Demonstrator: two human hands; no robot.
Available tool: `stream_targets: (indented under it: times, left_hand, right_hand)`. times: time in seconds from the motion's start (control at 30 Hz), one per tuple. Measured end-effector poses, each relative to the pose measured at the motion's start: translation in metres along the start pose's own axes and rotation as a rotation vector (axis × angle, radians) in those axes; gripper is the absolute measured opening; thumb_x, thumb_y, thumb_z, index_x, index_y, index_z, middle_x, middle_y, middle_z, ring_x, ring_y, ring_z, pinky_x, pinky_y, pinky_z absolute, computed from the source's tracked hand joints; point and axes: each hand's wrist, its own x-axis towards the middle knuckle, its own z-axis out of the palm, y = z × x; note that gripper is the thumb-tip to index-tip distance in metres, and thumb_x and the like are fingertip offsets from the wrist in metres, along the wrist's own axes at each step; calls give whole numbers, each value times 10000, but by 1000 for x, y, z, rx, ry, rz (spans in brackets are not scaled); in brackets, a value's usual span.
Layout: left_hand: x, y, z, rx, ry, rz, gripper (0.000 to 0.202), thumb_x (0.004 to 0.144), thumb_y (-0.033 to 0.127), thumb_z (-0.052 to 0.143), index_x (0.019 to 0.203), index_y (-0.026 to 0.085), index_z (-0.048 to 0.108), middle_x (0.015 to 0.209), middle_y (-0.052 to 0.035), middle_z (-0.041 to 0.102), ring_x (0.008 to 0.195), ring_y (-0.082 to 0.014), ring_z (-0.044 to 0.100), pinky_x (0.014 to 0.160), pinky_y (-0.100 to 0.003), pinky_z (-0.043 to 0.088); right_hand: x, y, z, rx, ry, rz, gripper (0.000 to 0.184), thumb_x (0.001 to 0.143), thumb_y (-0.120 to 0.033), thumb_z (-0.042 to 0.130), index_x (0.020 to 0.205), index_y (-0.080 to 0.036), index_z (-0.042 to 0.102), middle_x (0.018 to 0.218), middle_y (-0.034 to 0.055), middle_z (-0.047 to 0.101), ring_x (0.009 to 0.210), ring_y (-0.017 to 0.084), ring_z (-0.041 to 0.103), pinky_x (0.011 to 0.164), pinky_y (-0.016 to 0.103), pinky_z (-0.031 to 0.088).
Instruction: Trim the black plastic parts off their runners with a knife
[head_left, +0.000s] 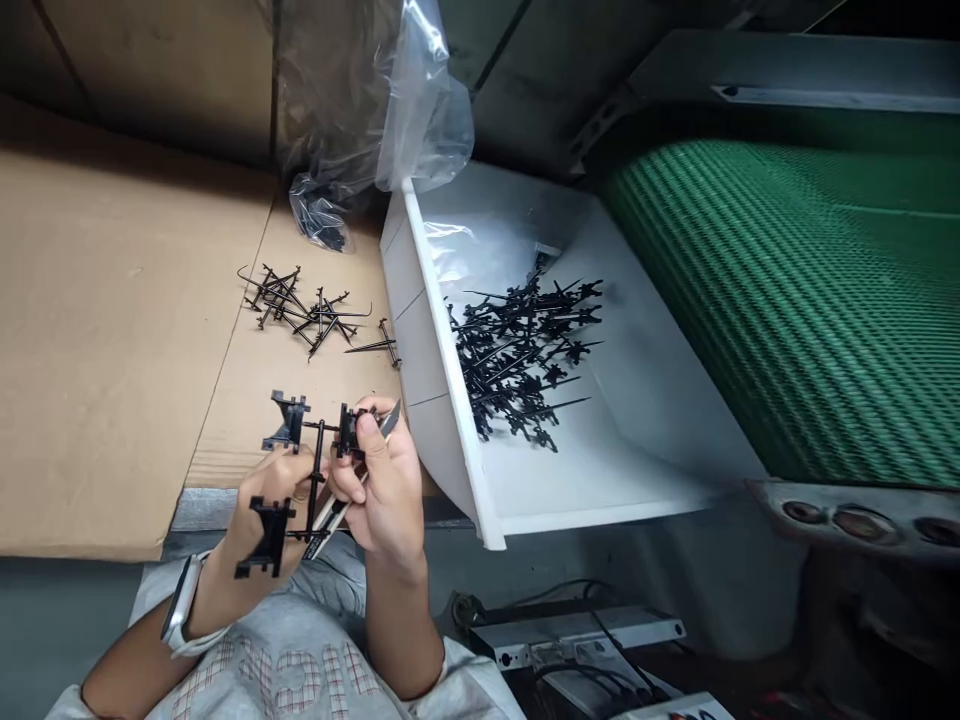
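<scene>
Hands | left hand: gripping branching black plastic frame | right hand: clasping slim pointed knife

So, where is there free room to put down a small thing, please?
Widest: the cardboard left of the sprues. The bin also looks bare between its black parts and its right wall. Crowded: the bin's left part, the sprues' patch beside it, and around the frame in the right hand.

Left hand: gripping black branched plastic frame
Right hand: holding slim metal-bladed knife
White plastic bin: thin black parts
</scene>
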Motion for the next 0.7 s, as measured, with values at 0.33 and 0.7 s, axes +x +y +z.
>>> stream_targets:
  times: [0.33,0.7]
  left_hand:
    - [0,-8,9,-99,-53,4,137,934,215,746,850,266,652,711,30,637,689,-174,610,710,-313,507]
    - [24,26,-1,-542,-35,-476,410,1051,570,562,820,258,427,575,124,206,488,-105,130,469,-216,259]
  right_hand:
    - [-2,-3,-8,-66,0,-30,396,899,-611,740,973,-275,546,675,-92,484,427,41,344,351,139,228]
    - [4,-3,-14,-115,-50,-84,475,825,-556,865,876,-270,490,709,-82,521,456,28,273,397,166,257]
